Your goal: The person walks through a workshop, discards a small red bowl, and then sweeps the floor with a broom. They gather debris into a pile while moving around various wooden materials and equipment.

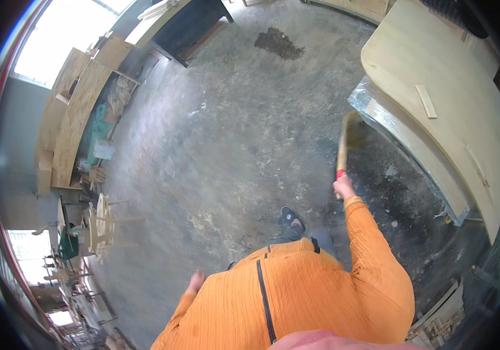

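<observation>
A short broom [342,143] is in my right hand [344,186], which is closed round the handle near its red band. Its brownish bristles [355,129] are smeared by motion and stand low over the concrete floor [244,140], beside the plastic-wrapped stack at the right. My left hand [197,281] hangs beside my body at the lower left, apart from any object. Its fingers are small and blurred, so their pose does not show.
A large pale wooden panel [436,87] lies on the plastic-wrapped stack [401,128] at the right. Dark debris [279,44] spots the far floor. A workbench [81,122] and a wooden chair frame [104,224] stand at the left, wood scraps [442,312] at the lower right.
</observation>
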### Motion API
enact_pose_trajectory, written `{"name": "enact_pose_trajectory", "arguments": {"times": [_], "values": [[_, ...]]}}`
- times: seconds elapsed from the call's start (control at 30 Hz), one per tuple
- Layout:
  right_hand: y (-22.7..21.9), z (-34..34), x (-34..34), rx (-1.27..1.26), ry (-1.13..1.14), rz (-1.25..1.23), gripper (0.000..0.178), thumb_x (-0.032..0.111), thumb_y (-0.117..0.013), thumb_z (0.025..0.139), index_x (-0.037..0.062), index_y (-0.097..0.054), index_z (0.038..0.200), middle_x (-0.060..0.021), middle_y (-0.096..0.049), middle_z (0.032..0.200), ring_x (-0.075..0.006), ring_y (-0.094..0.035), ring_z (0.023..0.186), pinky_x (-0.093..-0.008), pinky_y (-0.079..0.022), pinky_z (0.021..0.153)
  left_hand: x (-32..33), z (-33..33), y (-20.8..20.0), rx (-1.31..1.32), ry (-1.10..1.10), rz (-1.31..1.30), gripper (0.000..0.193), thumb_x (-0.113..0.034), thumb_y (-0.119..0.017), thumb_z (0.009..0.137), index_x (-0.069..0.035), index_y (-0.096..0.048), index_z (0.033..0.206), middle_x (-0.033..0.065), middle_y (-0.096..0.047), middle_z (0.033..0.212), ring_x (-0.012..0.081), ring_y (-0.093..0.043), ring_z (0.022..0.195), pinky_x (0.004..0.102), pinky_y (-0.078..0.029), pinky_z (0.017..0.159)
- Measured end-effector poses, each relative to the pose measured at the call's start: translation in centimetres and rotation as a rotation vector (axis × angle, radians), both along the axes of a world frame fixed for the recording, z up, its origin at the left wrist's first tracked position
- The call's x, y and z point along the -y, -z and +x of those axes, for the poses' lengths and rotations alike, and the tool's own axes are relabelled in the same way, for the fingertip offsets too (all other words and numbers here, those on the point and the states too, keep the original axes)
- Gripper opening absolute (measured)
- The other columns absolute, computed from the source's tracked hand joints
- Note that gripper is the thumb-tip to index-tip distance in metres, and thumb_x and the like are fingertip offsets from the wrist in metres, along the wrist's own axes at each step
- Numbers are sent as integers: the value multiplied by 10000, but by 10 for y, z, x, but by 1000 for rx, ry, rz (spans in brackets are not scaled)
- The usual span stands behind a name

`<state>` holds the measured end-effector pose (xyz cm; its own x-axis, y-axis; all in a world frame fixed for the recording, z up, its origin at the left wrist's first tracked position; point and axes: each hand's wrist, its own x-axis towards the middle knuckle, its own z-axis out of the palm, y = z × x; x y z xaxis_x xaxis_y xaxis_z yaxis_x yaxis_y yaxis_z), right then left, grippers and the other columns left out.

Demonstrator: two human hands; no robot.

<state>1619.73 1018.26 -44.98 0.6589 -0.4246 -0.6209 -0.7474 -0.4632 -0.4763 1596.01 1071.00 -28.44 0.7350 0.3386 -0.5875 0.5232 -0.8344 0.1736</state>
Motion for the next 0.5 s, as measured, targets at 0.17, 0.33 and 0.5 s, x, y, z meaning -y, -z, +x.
{"name": "enact_pose_trajectory", "arguments": {"times": [0.17,0.33,0.5], "values": [[-11,31,-162,-123,-944,246,367,99,-545,655,19,-566,1012,-216,-575,996,-317,-551,971,-371,-461,791,9,284,3,307,293,-14,313,-265,-440,838,-19,-558,992,205,-572,970,343,-524,959,391,-418,812],[-46,145,-179,-50,-1083,596,450,104,-553,678,166,-514,1123,-113,-616,743,-221,-589,552,-346,-458,469,110,505,-12,409,439,-544,268,-142,-457,838,-24,-532,1067,140,-601,937,230,-586,829,315,-455,746],[-74,292,-119,297,-1100,232,487,139,-540,697,259,-450,1161,-141,-609,855,-319,-594,751,-409,-473,649,6,554,-39,472,126,-184,290,-207,-466,842,-27,-547,1054,168,-588,990,279,-571,904,338,-442,771]]}}
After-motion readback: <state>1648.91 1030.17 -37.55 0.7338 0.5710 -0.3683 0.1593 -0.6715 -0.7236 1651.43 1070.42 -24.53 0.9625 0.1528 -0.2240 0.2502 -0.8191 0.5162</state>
